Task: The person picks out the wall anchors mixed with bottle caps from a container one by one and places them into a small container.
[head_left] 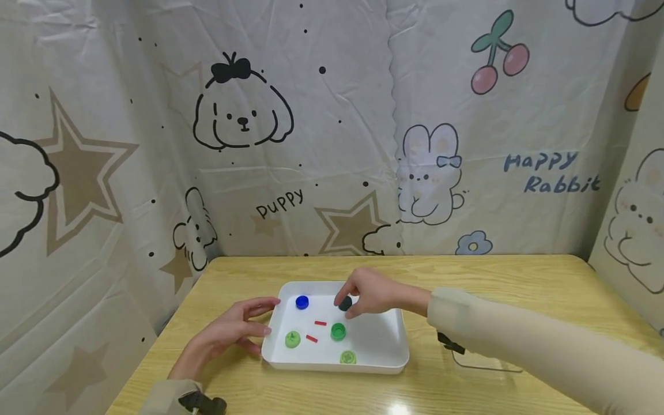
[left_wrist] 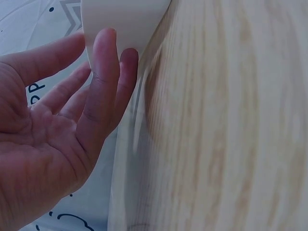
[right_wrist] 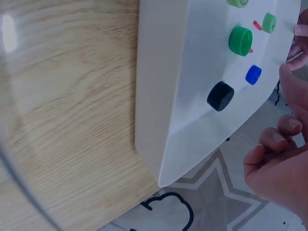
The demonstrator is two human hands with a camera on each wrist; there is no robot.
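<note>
A white tray (head_left: 373,346) lies on the table, with several small things in it. My left hand (head_left: 236,325) is at its left end, fingers loosely extended and fingertips against the wall; the left wrist view shows this hand (left_wrist: 62,115) against the tray's side (left_wrist: 125,24). Over the far part of the tray, my right hand (head_left: 370,293) has thumb and index finger spread about a black cap (head_left: 344,304). In the right wrist view that cap (right_wrist: 221,96) sits on the tray floor, with the right hand (right_wrist: 279,154) apart from it.
Also in the tray are a blue cap (head_left: 302,302), a green cap (head_left: 338,332), light green round pieces (head_left: 293,339) and two short red sticks (head_left: 320,323). A clear flat item (head_left: 487,361) lies under the right forearm. Printed cloth (head_left: 332,144) hangs behind the wooden table (head_left: 441,265).
</note>
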